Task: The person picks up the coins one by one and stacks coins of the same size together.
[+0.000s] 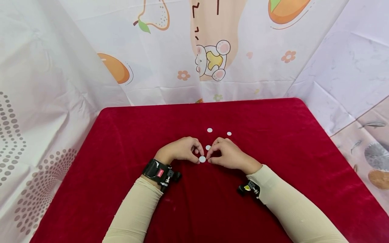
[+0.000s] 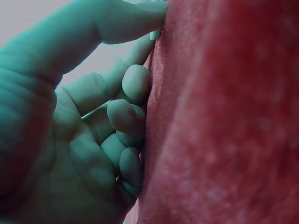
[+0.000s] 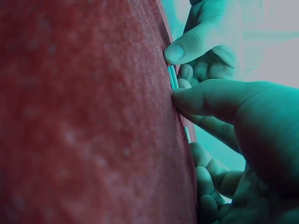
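Flat round white discs (image 1: 202, 159) contrast with a crimson velvety surface (image 1: 231, 216); orange fruits (image 1: 117, 70) pattern the white fabric backdrop (image 1: 158, 60).

Red cloth (image 3: 93, 121) fills left side. Right hand (image 3: 257, 135), lower right: thumb over index, lower fingers curled. Left hand (image 3: 210, 39) up top, thumb at the cloth. Pale stack (image 3: 173, 77), 2 layers edge-on, between the 2 thumbtips; right-side contact unclear. 1 more pale edge (image 3: 187, 134) lower down.
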`<state>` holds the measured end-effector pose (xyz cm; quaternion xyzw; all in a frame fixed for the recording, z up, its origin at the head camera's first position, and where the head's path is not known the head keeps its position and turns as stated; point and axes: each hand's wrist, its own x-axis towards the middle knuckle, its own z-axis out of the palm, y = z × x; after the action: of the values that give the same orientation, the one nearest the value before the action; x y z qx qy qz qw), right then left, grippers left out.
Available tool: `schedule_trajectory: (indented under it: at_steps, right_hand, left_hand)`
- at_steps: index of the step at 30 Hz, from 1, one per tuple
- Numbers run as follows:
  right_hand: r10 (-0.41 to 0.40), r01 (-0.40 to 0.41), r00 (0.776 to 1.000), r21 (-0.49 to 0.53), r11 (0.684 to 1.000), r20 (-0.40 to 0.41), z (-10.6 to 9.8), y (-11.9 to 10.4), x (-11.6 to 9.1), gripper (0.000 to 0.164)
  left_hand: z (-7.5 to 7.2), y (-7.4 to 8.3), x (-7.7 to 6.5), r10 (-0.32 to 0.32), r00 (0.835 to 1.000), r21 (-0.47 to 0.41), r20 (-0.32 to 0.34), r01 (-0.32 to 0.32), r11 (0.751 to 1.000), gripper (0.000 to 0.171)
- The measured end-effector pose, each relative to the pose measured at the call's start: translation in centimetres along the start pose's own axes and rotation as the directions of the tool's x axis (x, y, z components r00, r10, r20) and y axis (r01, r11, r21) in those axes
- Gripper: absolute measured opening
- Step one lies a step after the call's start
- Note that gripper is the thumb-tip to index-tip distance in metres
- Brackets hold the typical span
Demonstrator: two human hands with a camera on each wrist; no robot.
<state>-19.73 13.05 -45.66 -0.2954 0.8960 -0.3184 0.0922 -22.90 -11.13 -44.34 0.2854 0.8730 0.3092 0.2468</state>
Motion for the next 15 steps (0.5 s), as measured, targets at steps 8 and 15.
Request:
schedule_trajectory:
  at_steps: [8, 15]
  right_hand:
    - [0.006, -0.006, 1.000, 0.003, 1.000, 0.007, -0.23, -0.26, 0.01, 0.013]
    - [0.013, -0.014, 1.000, 0.041, 0.999, 0.012, -0.65, -0.29, 0.07, 0.011]
  left_hand:
    - [-0.02, -0.15, 0.03, 0.010, 1.000, -0.009, -0.007, -0.010, 1.000, 0.018]
    - [-0.13, 0.01, -0.05, 0.016, 1.000, -0.028, -0.002, -0.016, 0.999, 0.018]
